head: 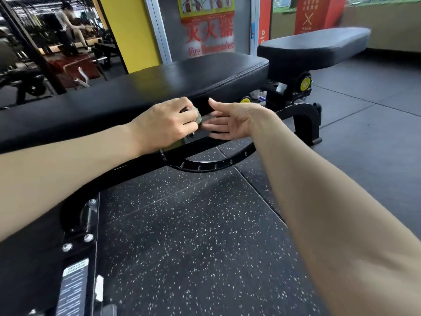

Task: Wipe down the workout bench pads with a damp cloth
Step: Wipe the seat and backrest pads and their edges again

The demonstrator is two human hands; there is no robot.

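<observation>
A long black bench pad (141, 87) runs from the left edge to the centre. A shorter black seat pad (316, 45) sits beyond it at the upper right. My left hand (166, 123) grips a small bunched greenish cloth (198, 117) against the near side edge of the long pad; most of the cloth is hidden in my fist. My right hand (230, 120) is beside it with straight fingers, the fingertips touching the cloth and the thumb raised against the pad's side.
The black steel bench frame (205, 165) with a curved, holed adjustment arc runs under the pad, its foot (307, 124) on the right. Speckled rubber floor (193, 236) lies below. A mirror at the left shows gym equipment and a person. A fire extinguisher poster (207, 23) hangs behind.
</observation>
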